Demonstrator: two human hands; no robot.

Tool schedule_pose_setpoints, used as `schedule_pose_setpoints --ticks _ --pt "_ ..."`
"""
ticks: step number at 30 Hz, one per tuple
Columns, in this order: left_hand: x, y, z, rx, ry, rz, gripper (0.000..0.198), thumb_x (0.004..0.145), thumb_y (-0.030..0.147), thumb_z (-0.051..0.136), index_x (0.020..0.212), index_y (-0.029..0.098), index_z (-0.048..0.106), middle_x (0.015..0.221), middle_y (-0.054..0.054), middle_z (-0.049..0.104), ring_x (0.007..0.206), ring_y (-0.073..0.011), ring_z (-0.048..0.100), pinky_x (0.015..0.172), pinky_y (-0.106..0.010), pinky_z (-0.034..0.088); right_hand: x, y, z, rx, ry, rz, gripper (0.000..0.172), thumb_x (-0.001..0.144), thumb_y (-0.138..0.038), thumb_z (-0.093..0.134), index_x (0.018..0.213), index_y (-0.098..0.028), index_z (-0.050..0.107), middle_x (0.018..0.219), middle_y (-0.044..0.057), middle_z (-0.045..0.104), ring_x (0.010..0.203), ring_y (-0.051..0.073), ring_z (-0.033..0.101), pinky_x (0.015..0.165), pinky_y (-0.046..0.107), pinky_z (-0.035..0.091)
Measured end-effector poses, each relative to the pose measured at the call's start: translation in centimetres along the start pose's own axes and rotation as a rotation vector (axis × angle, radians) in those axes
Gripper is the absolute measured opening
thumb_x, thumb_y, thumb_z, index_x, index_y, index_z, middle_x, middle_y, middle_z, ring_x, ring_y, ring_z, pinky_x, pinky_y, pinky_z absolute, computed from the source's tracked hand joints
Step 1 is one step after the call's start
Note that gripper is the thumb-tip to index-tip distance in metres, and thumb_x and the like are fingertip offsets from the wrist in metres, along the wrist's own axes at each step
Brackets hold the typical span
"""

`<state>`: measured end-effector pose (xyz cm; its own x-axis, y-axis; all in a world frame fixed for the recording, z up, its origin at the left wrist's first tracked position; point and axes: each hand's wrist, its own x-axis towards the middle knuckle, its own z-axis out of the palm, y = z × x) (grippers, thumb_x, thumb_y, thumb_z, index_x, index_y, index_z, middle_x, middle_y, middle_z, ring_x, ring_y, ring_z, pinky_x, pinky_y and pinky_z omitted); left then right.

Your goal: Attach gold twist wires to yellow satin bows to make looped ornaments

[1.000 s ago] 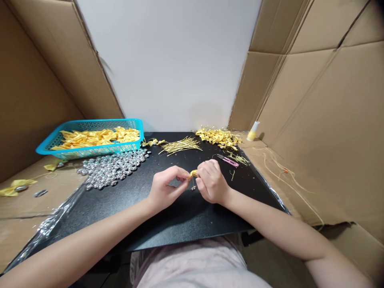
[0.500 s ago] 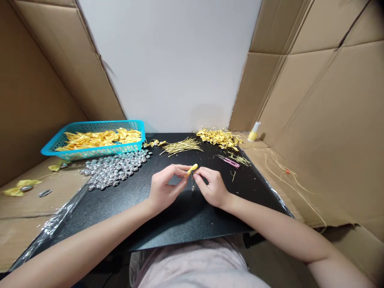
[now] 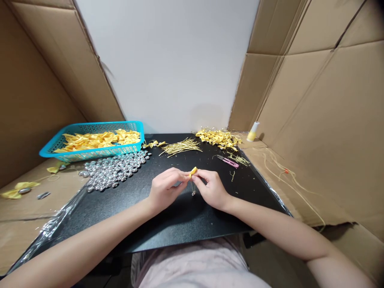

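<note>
Between my fingertips, over the black table (image 3: 180,228), is a yellow ribbon bow (image 3: 193,171). My left hand (image 3: 168,188) pinches it from the left, fingers closed. From the right, my right hand (image 3: 212,188) pinches at the same bow with thumb and index finger. A small shiny silver bead (image 3: 193,193) hangs just below on thin strands. How the strands join the bow is hidden by the fingers. Beyond my hands lies a bundle of gold ties (image 3: 181,147).
A blue basket (image 3: 45,153) of yellow bows stands at the left behind many silver beads (image 3: 115,170). At the back right are a heap of bows (image 3: 219,138), pink-handled snips (image 3: 228,161), cut ends (image 3: 239,159) and a thread cone (image 3: 253,132). Cardboard walls (image 3: 324,120) flank the table.
Both hands have come slightly closer around the bow, and the bow has turned and sunk a little. The hanging bead is slightly lower.
</note>
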<state>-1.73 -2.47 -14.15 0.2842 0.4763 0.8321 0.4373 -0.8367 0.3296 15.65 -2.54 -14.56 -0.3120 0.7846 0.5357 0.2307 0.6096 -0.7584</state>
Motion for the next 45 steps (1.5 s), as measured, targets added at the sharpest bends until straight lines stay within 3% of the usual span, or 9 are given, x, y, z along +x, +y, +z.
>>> schedule_pose_setpoints --ticks 4,8,15,18,24,27,33,39,45 --pt "0.0 -0.2 0.2 0.027 -0.016 -0.049 0.011 0.082 0.017 0.063 0.071 0.020 0.065 0.081 -0.005 0.078 0.069 -0.0154 0.071 0.065 -0.026 0.056 0.3 0.3 0.0 0.068 -0.019 0.104 0.021 0.088 -0.025 0.052 0.073 -0.016 0.064 0.061 0.000 0.060 0.058 0.013 0.056 0.059 0.023 0.044" --pt "0.0 -0.3 0.2 0.028 0.021 -0.199 0.006 0.081 0.021 0.063 0.075 0.020 0.066 0.080 -0.004 0.077 0.072 -0.0157 0.071 0.069 -0.026 0.056 0.6 0.5 -0.3 0.105 -0.106 0.165 0.022 0.087 -0.026 0.053 0.070 -0.015 0.064 0.061 0.000 0.062 0.059 0.013 0.058 0.061 0.024 0.046" --pt "0.0 -0.2 0.2 -0.030 0.005 -0.275 0.004 0.080 0.022 0.067 0.083 0.019 0.069 0.085 -0.004 0.077 0.077 -0.0172 0.072 0.072 -0.027 0.056 0.8 0.5 -0.3 0.106 -0.163 0.138 0.024 0.085 -0.024 0.050 0.064 -0.016 0.056 0.057 -0.003 0.054 0.055 0.010 0.051 0.058 0.022 0.041" --pt "0.0 -0.2 0.2 -0.039 0.024 -0.241 0.004 0.080 0.017 0.067 0.082 0.020 0.069 0.083 -0.003 0.077 0.075 -0.0159 0.072 0.070 -0.025 0.054 0.8 0.4 -0.2 0.132 -0.152 0.133 0.023 0.084 -0.025 0.050 0.064 -0.017 0.054 0.057 -0.003 0.051 0.055 0.010 0.047 0.056 0.022 0.039" --pt "0.3 -0.5 0.1 -0.037 -0.029 -0.044 0.010 0.082 0.011 0.063 0.079 0.020 0.067 0.080 -0.003 0.076 0.070 -0.0136 0.069 0.067 -0.023 0.054 0.5 0.8 0.2 0.225 -0.110 0.182 0.025 0.085 -0.034 0.052 0.068 -0.016 0.056 0.058 -0.004 0.047 0.053 0.009 0.042 0.052 0.022 0.036" --pt "0.3 -0.6 0.1 0.010 -0.038 -0.024 0.009 0.082 0.012 0.063 0.080 0.020 0.066 0.079 -0.003 0.075 0.070 -0.0132 0.069 0.066 -0.023 0.054 0.7 1.0 0.0 0.238 -0.108 0.219 0.027 0.086 -0.037 0.052 0.070 -0.016 0.058 0.057 -0.004 0.048 0.053 0.009 0.044 0.053 0.022 0.038" --pt "0.5 -0.7 0.0 0.054 -0.001 -0.042 0.006 0.083 0.016 0.062 0.078 0.018 0.066 0.073 -0.002 0.073 0.067 -0.0129 0.069 0.063 -0.022 0.054 2.2 1.2 -2.2 0.103 0.158 0.150 0.020 0.086 -0.034 0.055 0.087 -0.018 0.068 0.085 0.004 0.067 0.079 0.016 0.060 0.070 0.027 0.043" --pt "0.6 -0.7 0.0 0.105 -0.056 0.017 0.007 0.084 0.014 0.062 0.080 0.018 0.066 0.072 -0.001 0.070 0.065 -0.0111 0.066 0.062 -0.020 0.053 2.7 1.3 -2.4 0.167 -0.068 0.107 0.013 0.080 -0.029 0.063 0.075 -0.018 0.068 0.084 0.003 0.066 0.080 0.015 0.059 0.071 0.029 0.041" --pt "0.6 -0.8 0.0 0.155 -0.086 0.055 0.006 0.083 0.014 0.062 0.081 0.017 0.067 0.070 -0.002 0.067 0.063 -0.0110 0.063 0.060 -0.019 0.051 2.6 0.9 -2.1 0.124 -0.143 0.104 0.012 0.080 -0.026 0.062 0.072 -0.017 0.062 0.083 0.002 0.062 0.082 0.015 0.055 0.073 0.029 0.038"
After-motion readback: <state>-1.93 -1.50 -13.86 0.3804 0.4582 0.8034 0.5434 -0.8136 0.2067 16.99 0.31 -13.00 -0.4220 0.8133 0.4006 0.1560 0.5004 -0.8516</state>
